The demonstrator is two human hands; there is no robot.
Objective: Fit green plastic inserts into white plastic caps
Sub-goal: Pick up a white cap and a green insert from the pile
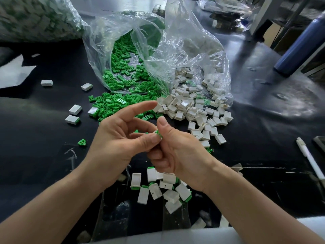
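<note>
Pinching from both sides, the left hand (123, 136) and right hand (177, 150) meet at mid-frame on one green plastic insert (157, 133), held up above the black table (44, 155). The left thumb presses against it and the left index finger sticks out straight and free. The right thumb sits on top, and the other right fingers are curled under. A sliver of white shows against the green at the fingertips, but it's too small to tell whether that is a cap.

Behind the hands, a crumpled clear plastic bag (184, 50) lies open on its side. A heap of loose green inserts (126, 76) spills from its left half onto the table. A pile of white rectangular plastic caps (193, 106) spills out on the right, many with the hollow side up.

Down near the table's front edge, under the wrists, sits a cluster of white caps with green showing at their ends (167, 187). A few more like them (73, 114) lie off to the left, and a lone green triangular insert (82, 142) lies beside the left hand. At the far right are a dark blue bottle (299, 41) and a white pen (309, 159). Top left is a big, blurred bag of green-and-white pieces (35, 18).
</note>
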